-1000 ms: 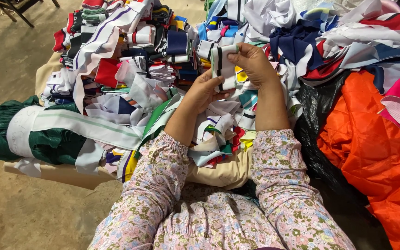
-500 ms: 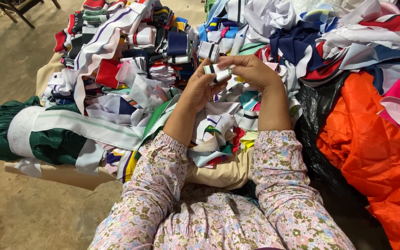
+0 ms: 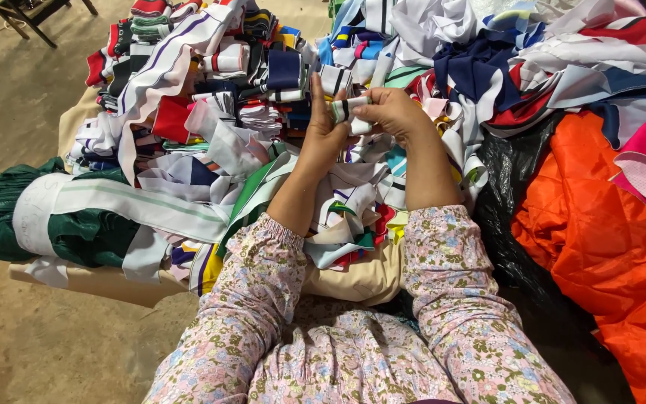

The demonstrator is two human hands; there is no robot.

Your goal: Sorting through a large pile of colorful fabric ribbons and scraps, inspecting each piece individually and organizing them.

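Left hand: your left hand [image 3: 321, 135] was raised over the pile, fingers upright, palm pressed against the small white knit fabric strip with a dark stripe [image 3: 347, 111].
Right hand: your right hand [image 3: 392, 112] was closed on the same strip from the other side; both hands met on it, clamped together.
Strip position: the strip was held in the air between your hands, above the middle of the heap, folded or rolled small; which of the two I could not tell.
Heap: a loose pile of striped knit collar and cuff strips in white, navy, red and green [image 3: 211, 142] covered the table in front of you.
Done, as judged: some folded bundles [image 3: 263, 67] stood stacked at the far side of the heap, so part of the sorting looked finished.
Left, as judged: most strips lay loose and tangled, so much looked undone.
Left edge: a dark green fabric bundle wrapped with a white band [image 3: 39, 217] lay at the table edge [image 3: 99, 280].
Right side: a crumpled orange cloth [image 3: 607, 247] lay over a black plastic sheet [image 3: 514, 194].
Sleeves: you wore floral pink sleeves [image 3: 443, 292].
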